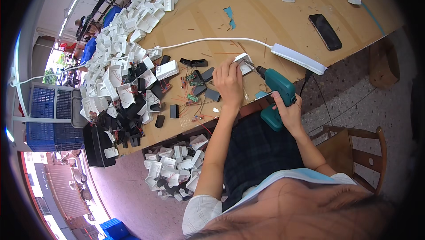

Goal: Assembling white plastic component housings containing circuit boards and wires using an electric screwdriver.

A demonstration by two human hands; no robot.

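Note:
My left hand (229, 83) grips a small white plastic casing (242, 57) near the table's front edge. In my right hand (291, 112) is a green cordless drill (280, 84), its handle wrapped by my fingers. The drill points left, with its dark chuck and bit up against the open side of the casing. Where exactly the tip touches is too small to tell. Left of my left hand lie small green circuit boards (192, 98) with red wires, among black plastic boxes (212, 95).
White casings (146, 21) are heaped along the table's left and far side; more (175, 165) lie on the floor. A white power strip (299, 58) trails its cable across the cardboard-covered table (283, 23). A phone (325, 32) lies at right, and a wooden chair (367, 158) stands beside me.

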